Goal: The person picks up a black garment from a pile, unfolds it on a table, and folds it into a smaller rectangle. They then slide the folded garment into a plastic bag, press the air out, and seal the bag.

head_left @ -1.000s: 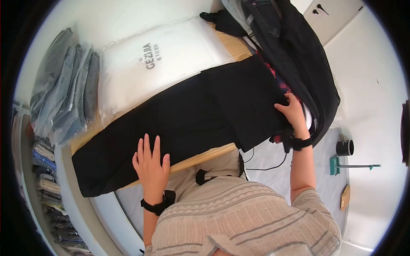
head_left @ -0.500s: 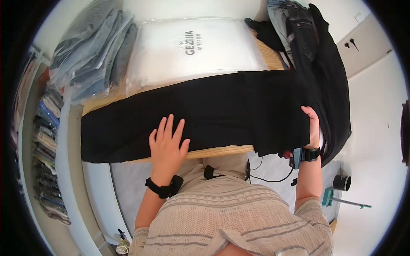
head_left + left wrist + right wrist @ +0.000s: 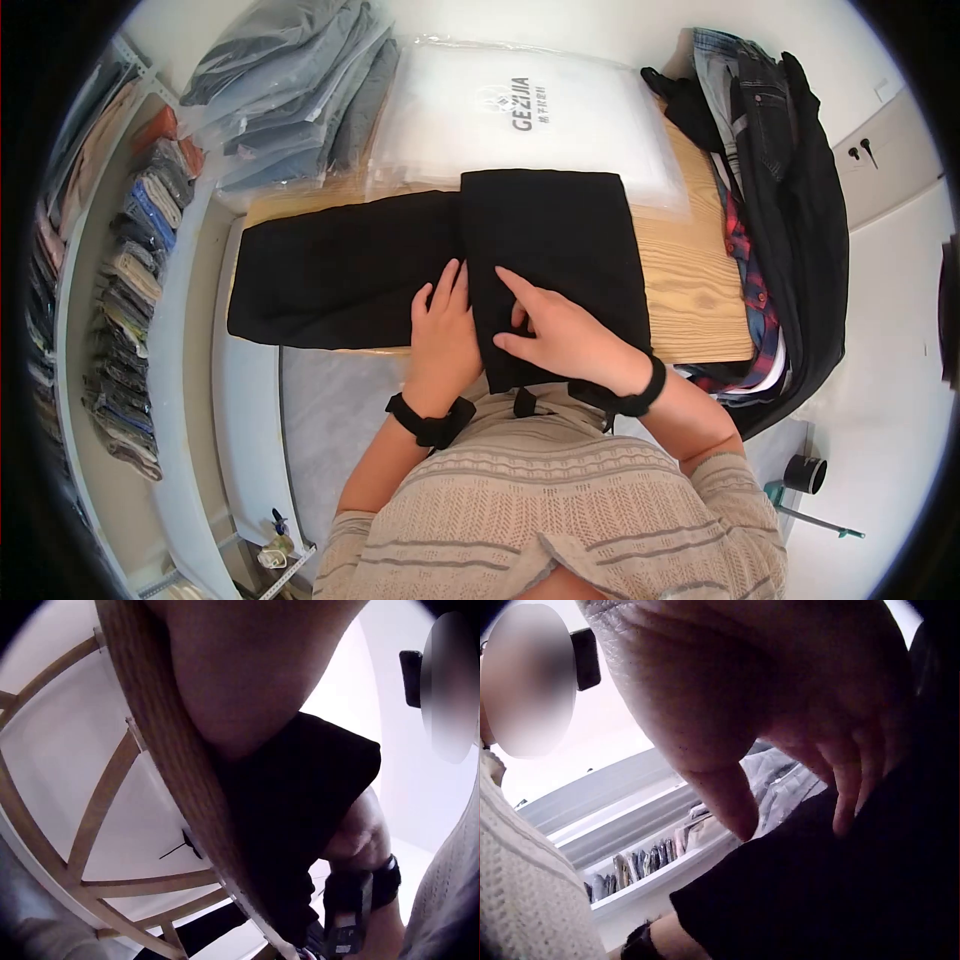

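1. Left hand (image 3: 445,345) lies palm down with its fingers extended, on a folded black cloth garment (image 3: 345,270), fingertips at the edge of its doubled-over section (image 3: 555,210).
2. Right hand (image 3: 575,340) rests on that section, index finger and thumb extended and spread apart, the other fingers bent loosely under; the right wrist view shows thumb and fingertips at the black cloth. Neither hand is clamped on anything, and the two are near each other, with a narrow strip of cloth between.
3. The garment lies lengthwise across a light wood-grain tabletop (image 3: 690,270), its doubled-over section to the person's right of the long flat part and hanging slightly over the near edge.
4. Beyond it lies a stack of clear plastic bags (image 3: 450,110) printed "GEZIJIA".
5. Left of those bags is a pile of grey and blue garments in clear plastic (image 3: 290,100).
6. At the right end, a heap of clothes (image 3: 800,210) hangs over the edge: black cloth, denim and red-and-blue plaid.
7. Black bands (image 3: 430,422) circle both wrists.
8. Off to the left, a white shelf (image 3: 85,250) holds packed folded clothes (image 3: 130,300); low on the right are a black cylindrical container (image 3: 805,474) and a green-ended stick (image 3: 820,522).
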Available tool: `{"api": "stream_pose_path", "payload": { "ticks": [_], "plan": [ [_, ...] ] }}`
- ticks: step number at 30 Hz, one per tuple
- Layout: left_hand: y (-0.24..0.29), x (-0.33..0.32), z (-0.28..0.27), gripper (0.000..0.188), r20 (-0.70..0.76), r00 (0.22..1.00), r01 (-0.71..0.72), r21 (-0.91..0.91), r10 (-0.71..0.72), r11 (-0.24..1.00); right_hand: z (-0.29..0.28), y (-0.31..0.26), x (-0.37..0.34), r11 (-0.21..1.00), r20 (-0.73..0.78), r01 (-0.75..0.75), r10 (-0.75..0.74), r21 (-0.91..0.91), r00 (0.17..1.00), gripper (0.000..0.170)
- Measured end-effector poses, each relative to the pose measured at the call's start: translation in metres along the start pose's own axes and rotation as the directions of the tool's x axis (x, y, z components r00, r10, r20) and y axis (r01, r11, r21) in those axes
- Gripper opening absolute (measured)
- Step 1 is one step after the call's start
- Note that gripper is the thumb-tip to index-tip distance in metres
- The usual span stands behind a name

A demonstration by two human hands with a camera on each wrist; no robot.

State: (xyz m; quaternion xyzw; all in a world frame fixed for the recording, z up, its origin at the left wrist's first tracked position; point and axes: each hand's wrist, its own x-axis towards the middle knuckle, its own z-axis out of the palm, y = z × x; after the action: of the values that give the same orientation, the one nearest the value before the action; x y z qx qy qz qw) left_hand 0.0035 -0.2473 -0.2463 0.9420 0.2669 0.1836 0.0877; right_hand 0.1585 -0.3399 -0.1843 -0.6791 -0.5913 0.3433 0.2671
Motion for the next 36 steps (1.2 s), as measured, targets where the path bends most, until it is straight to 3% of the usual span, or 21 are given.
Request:
{"api": "stream_pose_path", "payload": {
  "ticks": [4,6,8,10,15,16,22,24,27,29,30,31,32,33,34,36],
  "plan": [
    [0.002,0.001,-0.003,0.030,-0.035,0.999,-0.014,-0.037,0.013,0.999,0.006,0.003,-0.026,0.988,0.007,0.120,-0.120,-0.097,0.993,0.083],
    [0.001,0.001,-0.001,0.030,-0.068,0.997,-0.025,-0.043,0.022,0.999,0.017,0.006,-0.038,0.895,-0.062,0.243,-0.285,-0.374,0.957,0.086],
    [0.001,0.001,-0.005,0.030,-0.049,0.999,-0.022,-0.042,0.020,0.999,0.030,0.013,-0.039,0.907,-0.034,0.217,-0.245,-0.362,0.969,0.089],
    [0.000,0.002,-0.006,0.030,-0.032,0.999,-0.020,-0.037,0.019,0.999,0.040,0.018,-0.038,0.795,-0.087,0.168,-0.267,-0.582,0.960,0.089],
    [-0.009,-0.001,-0.009,0.034,-0.173,0.976,0.057,-0.368,-0.129,0.928,0.037,0.020,-0.034,0.878,-0.180,0.189,-0.293,-0.440,0.939,0.085],
    [-0.012,-0.002,-0.007,0.034,-0.172,0.976,0.063,-0.357,-0.132,0.932,0.035,0.017,-0.033,0.902,-0.217,0.204,-0.302,-0.382,0.928,0.083],
    [-0.019,-0.003,0.003,0.037,-0.148,0.984,0.053,-0.290,-0.100,0.956,0.046,0.014,-0.029,0.809,-0.066,0.224,-0.308,-0.544,0.949,0.078],
    [-0.015,-0.002,0.002,0.036,-0.154,0.959,0.146,-0.445,-0.236,0.884,0.042,0.011,-0.033,0.785,-0.041,0.213,-0.290,-0.582,0.956,0.077],
    [-0.010,-0.001,-0.012,0.034,-0.147,0.980,0.052,-0.446,-0.130,0.894,0.026,0.016,-0.040,0.823,-0.039,0.314,-0.376,-0.473,0.926,0.064],
    [-0.014,-0.003,-0.006,0.034,-0.138,0.987,0.026,-0.398,-0.087,0.917,0.002,0.032,-0.046,0.877,-0.022,0.469,-0.473,-0.109,0.881,0.044],
    [-0.015,-0.004,-0.004,0.033,-0.130,0.990,0.007,-0.341,-0.055,0.940,-0.017,0.025,-0.051,0.937,-0.162,0.347,-0.348,-0.035,0.923,0.029],
    [-0.014,-0.004,-0.004,0.033,-0.111,0.991,0.027,-0.341,-0.069,0.940,-0.027,0.038,-0.052,0.961,-0.318,0.270,-0.276,-0.064,0.907,0.027],
    [-0.014,-0.003,-0.004,0.033,-0.110,0.992,0.024,-0.342,-0.065,0.939,-0.037,0.050,-0.051,0.992,-0.479,0.124,-0.097,0.026,0.872,0.034],
    [-0.015,-0.003,-0.004,0.033,-0.101,0.993,0.028,-0.346,-0.067,0.938,-0.042,0.069,-0.049,0.998,-0.632,-0.047,0.069,0.051,0.772,0.048],
    [-0.015,-0.003,-0.004,0.033,-0.093,0.993,0.033,-0.351,-0.069,0.936,-0.051,0.086,-0.043,0.986,-0.696,-0.161,0.092,-0.034,0.712,0.055],
    [-0.015,-0.003,-0.004,0.033,-0.089,0.994,0.032,-0.356,-0.068,0.934,-0.064,0.087,-0.047,0.865,-0.452,-0.229,0.439,0.446,0.777,0.058]
  ]
}}
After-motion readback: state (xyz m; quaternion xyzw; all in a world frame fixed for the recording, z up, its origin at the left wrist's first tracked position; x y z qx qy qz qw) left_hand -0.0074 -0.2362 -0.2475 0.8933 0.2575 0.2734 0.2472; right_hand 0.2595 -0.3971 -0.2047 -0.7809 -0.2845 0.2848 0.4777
